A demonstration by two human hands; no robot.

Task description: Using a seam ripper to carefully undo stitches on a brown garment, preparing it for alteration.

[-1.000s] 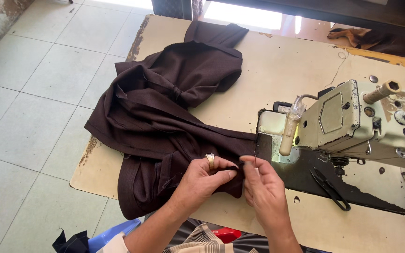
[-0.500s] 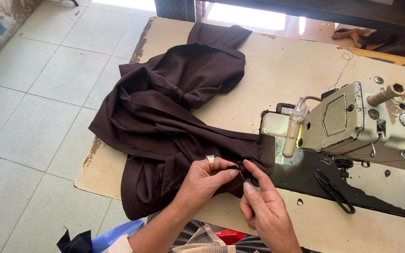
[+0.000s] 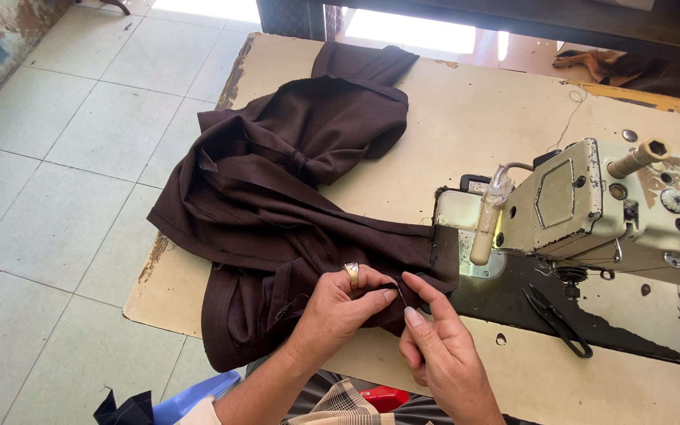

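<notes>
Both hands, left hand (image 3: pixel 340 303) and right hand (image 3: pixel 438 350), pinch the brown fabric (image 3: pixel 293 189) edge.

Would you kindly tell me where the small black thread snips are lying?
In the head view, the small black thread snips lie at the right on the dark machine bed, below the sewing machine head.

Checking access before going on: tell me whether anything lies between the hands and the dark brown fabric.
Nothing visible does. The left hand and right hand already pinch the dark brown fabric at its near edge, left of the sewing machine.
</notes>
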